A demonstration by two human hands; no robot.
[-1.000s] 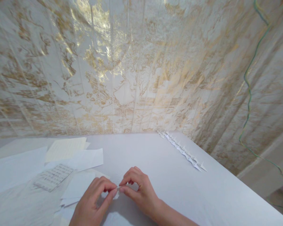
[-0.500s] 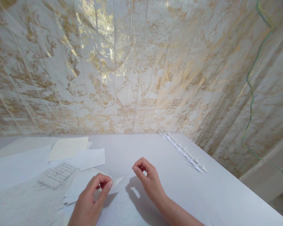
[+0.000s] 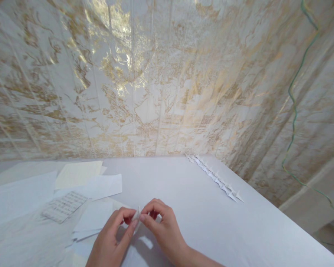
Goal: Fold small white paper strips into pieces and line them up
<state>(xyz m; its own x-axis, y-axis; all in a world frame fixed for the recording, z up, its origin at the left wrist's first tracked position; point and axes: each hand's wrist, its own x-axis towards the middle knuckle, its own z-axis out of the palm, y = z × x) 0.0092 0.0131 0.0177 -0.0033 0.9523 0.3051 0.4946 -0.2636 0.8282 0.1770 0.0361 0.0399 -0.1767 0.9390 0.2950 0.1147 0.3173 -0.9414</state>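
Observation:
A small folded piece of white paper stands between my two hands, just above the white table. My left hand pinches it with thumb and forefinger from the left. From the right, my right hand meets it with fingers curled and fingertips closed on the same piece. Both hands are low in the view, near the table's front edge.
Loose white and cream paper sheets and a printed slip lie at the left. A row of several small folded paper shapes runs along the right edge. A gold-patterned cloth hangs behind, and a green cord at right.
Half a second ago my right hand was lifted off and away to the right, leaving the paper in my left hand. It has come back and pinched the paper again.

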